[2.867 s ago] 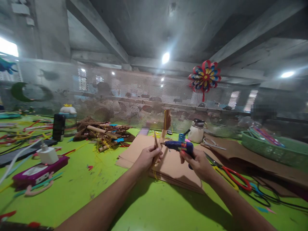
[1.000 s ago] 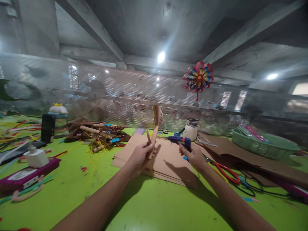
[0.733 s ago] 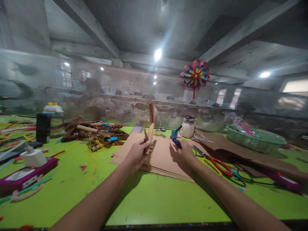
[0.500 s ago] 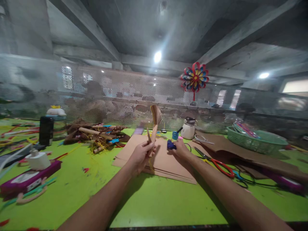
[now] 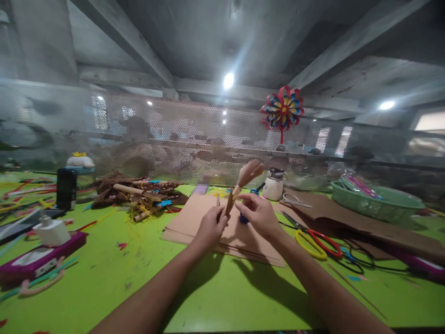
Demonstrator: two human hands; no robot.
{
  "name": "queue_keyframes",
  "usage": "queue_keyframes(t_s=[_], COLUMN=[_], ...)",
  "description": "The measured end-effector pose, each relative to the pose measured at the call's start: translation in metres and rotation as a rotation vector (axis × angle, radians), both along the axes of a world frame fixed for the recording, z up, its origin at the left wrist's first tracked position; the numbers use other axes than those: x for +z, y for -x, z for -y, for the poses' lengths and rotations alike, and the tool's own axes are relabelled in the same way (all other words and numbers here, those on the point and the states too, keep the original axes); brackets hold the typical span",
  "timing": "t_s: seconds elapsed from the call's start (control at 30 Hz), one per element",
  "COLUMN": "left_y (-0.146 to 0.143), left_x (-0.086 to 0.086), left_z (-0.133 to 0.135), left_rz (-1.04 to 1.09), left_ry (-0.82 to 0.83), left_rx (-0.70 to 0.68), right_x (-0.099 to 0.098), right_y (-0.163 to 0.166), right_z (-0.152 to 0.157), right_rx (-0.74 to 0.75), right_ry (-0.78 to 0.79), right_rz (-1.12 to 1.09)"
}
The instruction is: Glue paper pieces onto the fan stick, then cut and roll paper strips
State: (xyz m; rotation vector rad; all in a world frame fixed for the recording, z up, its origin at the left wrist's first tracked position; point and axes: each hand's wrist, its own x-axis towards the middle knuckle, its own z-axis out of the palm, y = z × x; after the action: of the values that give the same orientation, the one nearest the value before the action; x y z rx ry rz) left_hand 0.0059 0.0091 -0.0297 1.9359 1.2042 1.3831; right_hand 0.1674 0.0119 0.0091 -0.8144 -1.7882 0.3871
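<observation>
Paper fan (image 5: 251, 171) tilted above cardboard (image 5: 194, 211) on surface (image 5: 104, 278); left hand (image 5: 212, 223) fingers gripping stem (image 5: 229, 202). Right hand (image 5: 262, 215) fingers parted beside stem, contact unclear. Probably light, stiff-stemmed; fan end likely crushable. Best hold: low on stem, gentle pinch.

Glue gun (image 5: 244, 218) on the cardboard sheets (image 5: 191, 213), power strip (image 5: 41, 258) to the left, scissors (image 5: 306, 230) to the right

R hand (image 5: 261, 215) let go of glue gun (image 5: 244, 219), now nr paper pc (image 5: 249, 173), newly tipped R.
</observation>
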Motion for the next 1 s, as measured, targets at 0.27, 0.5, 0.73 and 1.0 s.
queue_keyframes(t_s=[0.27,0.5,0.73,1.0], left_y=[-0.006,-0.007,-0.009,-0.01], left_x=[-0.004,0.001,0.005,0.003], left_z=[0.003,0.007,0.011,0.013], left_rz=[-0.229,-0.07,-0.061,-0.028], left_ry=[-0.22,-0.022,-0.045,-0.002], left_rx=[0.007,-0.08,-0.023,-0.07], right_x=[-0.011,-0.022,-0.021,-0.015], right_y=[-0.002,-0.006,-0.011,-0.012], right_z=[0.007,0.007,0.013,0.012], right_rx=[0.255,0.272,0.218,0.223], right_ry=[0.189,0.031,-0.097,0.17], right_rz=[-0.035,-0.006,0.05,-0.356])
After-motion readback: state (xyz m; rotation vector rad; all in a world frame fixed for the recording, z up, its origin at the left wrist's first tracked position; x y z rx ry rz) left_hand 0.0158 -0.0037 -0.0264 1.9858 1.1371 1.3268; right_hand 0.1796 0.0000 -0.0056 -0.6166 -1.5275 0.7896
